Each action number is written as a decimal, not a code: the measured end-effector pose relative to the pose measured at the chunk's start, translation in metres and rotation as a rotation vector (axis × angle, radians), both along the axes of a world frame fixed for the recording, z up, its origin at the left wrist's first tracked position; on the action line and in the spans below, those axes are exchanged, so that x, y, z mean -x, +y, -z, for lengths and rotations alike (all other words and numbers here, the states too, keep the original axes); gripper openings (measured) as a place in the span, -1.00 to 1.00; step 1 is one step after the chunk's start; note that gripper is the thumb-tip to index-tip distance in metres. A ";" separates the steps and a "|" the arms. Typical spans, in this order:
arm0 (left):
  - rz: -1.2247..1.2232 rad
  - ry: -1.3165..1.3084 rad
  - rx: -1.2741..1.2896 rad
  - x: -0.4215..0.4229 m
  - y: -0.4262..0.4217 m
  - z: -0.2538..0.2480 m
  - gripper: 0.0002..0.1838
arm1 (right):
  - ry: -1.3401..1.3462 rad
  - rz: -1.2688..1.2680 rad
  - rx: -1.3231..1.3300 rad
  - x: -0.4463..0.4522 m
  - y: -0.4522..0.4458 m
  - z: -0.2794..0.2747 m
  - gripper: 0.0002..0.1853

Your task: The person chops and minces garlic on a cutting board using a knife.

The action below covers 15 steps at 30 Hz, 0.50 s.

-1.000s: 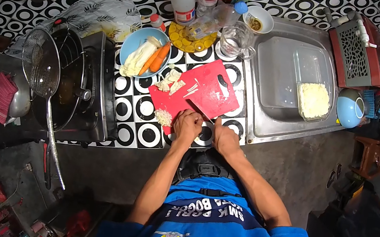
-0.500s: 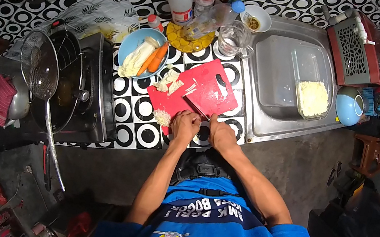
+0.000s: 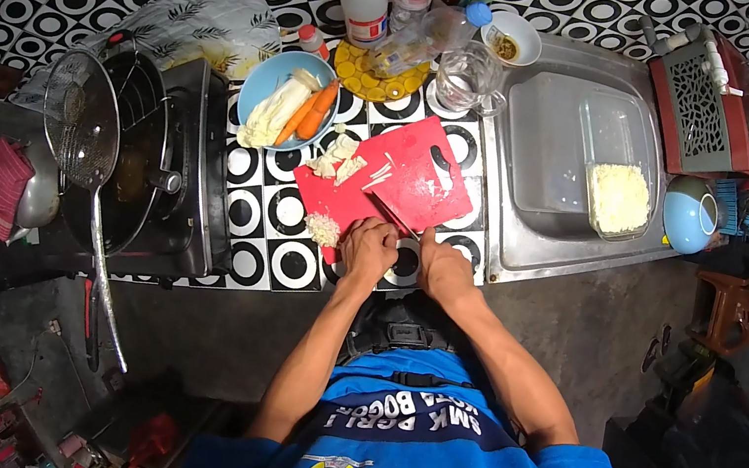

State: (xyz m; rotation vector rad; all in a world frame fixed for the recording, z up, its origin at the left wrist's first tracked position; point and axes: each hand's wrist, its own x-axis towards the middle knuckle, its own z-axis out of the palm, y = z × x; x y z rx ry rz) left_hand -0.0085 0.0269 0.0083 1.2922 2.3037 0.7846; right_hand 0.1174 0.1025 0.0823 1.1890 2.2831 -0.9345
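Little had moved since the earlier frame; the view slid slightly. The right hand (image 3: 446, 269) gripped a knife (image 3: 395, 217) over the red cutting board (image 3: 440, 193); whether the curled left hand (image 3: 370, 249) held anything was unclear. Chopping looked partway: a fine, cream-white heap (image 3: 323, 230) lay at the board's left edge, larger pieces (image 3: 349, 168) and thin strips (image 3: 380, 175) farther in.

From here I can't see the handle of the knife (image 3: 395, 217) for the right hand (image 3: 446, 267), nor what's under the curled left hand (image 3: 371, 248), while the brown bits (image 3: 504, 47) in the white bowl (image 3: 529, 43) look too small to name.
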 end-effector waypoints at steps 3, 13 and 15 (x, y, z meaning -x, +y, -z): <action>-0.016 0.009 0.024 -0.001 0.001 0.000 -0.96 | -0.029 0.046 0.021 -0.006 -0.008 0.007 -0.45; -0.031 -0.056 0.085 0.005 0.004 -0.002 -0.93 | 0.030 0.033 -0.015 0.002 -0.003 0.005 -0.48; -0.054 -0.105 0.098 0.006 0.005 -0.002 -0.93 | 0.004 0.054 -0.023 -0.003 -0.010 0.015 -0.48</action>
